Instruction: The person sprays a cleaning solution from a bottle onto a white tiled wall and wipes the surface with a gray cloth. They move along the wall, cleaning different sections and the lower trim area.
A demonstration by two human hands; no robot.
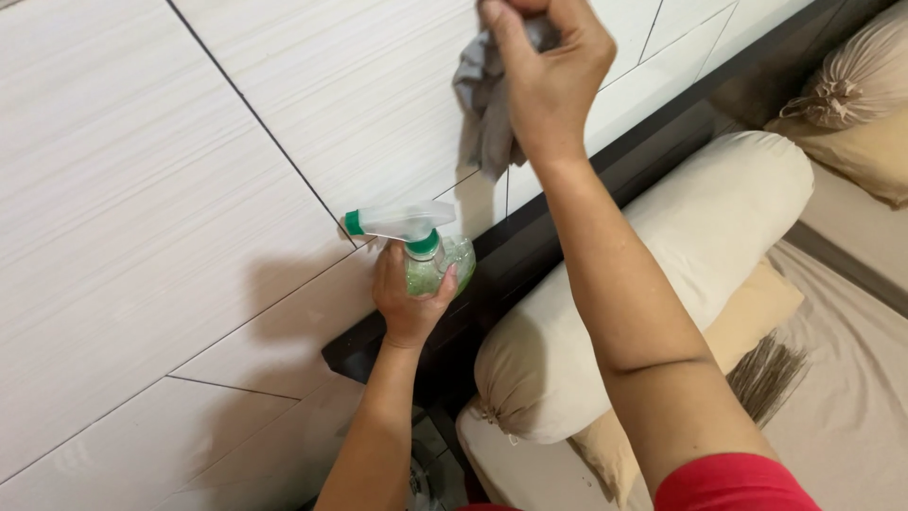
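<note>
Pale wood-grain wall panels (170,170) as backdrop. Left hand (409,301), fingers clamped round a green-capped spray bottle (426,248), low against the panels. Right hand (549,66), fingers bunched on a grey cloth (484,104), pressed higher up the panels. Cream bolster (662,274) below, right.

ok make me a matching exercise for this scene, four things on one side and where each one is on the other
Things:
1 spray bottle
2 grey cloth
3 cream bolster
4 small broom

Places:
a pressed to the wall panel by the right hand
b lying on the bed beside a flat pillow
c held in the left hand
d lying along the dark headboard ledge

Pairs: 1-c, 2-a, 3-d, 4-b
</note>
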